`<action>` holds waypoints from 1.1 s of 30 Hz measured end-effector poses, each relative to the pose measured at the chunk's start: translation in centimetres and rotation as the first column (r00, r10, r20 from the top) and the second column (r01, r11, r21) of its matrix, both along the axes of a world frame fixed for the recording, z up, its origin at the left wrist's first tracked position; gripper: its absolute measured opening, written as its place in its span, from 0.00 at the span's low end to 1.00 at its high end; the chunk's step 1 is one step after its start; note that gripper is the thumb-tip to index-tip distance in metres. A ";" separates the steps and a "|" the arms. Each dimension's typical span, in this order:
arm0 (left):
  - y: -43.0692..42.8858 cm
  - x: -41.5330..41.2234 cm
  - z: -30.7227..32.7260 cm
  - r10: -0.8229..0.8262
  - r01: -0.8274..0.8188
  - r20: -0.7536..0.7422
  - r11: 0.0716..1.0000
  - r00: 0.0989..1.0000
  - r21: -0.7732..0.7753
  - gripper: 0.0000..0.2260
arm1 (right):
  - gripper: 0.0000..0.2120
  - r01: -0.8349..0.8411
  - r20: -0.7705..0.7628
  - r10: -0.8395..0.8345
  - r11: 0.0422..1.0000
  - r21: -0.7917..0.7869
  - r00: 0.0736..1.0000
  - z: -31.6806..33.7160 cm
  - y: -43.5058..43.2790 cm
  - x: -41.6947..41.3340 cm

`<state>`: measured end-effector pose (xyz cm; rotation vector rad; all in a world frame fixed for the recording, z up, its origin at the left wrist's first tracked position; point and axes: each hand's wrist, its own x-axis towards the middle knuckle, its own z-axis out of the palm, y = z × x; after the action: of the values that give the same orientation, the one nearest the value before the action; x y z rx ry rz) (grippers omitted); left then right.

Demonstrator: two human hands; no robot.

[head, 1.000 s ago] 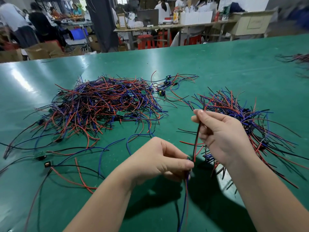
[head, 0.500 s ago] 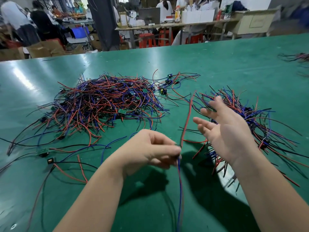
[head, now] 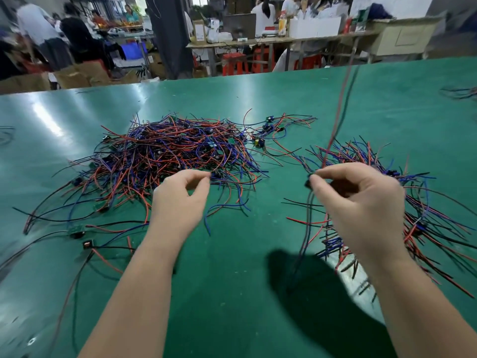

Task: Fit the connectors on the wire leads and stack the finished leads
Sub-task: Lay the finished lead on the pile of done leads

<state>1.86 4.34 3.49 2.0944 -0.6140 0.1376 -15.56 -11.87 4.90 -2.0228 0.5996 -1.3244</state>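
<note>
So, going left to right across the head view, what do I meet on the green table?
A small board → left hand → right hand → blurred wire bundle at the right edge.

Left forearm: bare, entering from the bottom left and angled up and to the right. Left hand point(head: 180, 202): palm down, thumb and forefinger curved into a near-closed pincer; I cannot tell if anything sits between them. Right forearm: bare, entering from the bottom right. Right hand point(head: 361, 202): thumb and forefinger tips pinch a wire lead point(head: 308, 228), other fingers curled under.
</note>
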 end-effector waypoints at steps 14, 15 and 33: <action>2.3 4.8 -3.5 0.390 -0.356 0.067 0.739 0.918 0.573 0.13 | 0.20 0.416 -0.290 -0.379 0.906 0.077 0.879 0.5 -5.2 -2.1; 2.3 4.8 -3.4 0.404 -0.375 0.070 0.751 0.912 0.543 0.12 | 0.20 0.395 -0.277 -0.368 0.917 0.049 0.888 0.5 -4.9 -1.9; -4.2 -8.6 -1.8 -0.463 0.579 0.446 0.798 0.766 -0.166 0.02 | 0.14 -0.576 0.426 0.403 0.411 0.706 0.810 0.5 0.1 1.3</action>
<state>-6.73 0.13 1.67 1.5346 -1.3232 0.3028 -14.22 -11.81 5.35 -1.1112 0.3544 -0.6370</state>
